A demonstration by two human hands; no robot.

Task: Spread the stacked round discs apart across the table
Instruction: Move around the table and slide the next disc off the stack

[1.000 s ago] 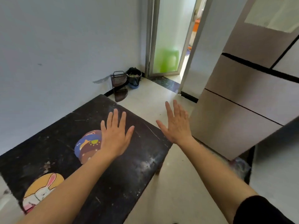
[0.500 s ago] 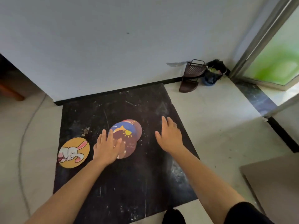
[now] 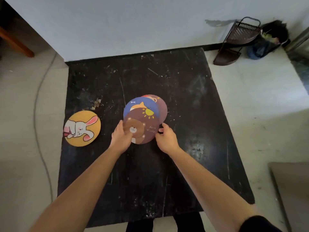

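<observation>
Both hands (image 3: 120, 137) (image 3: 165, 139) pinch the bear disc (image 3: 141, 127).

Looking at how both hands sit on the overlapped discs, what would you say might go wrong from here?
1. The left hand and right hand pinch the brown bear disc, which overlaps the blue disc and the mauve disc; these may drag along.
2. Sliding left could crowd the yellow rabbit disc.

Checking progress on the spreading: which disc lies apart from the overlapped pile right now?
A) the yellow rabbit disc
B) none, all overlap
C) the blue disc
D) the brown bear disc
A: the yellow rabbit disc lies alone at the table's left, while the brown bear disc overlaps the blue disc.
</observation>
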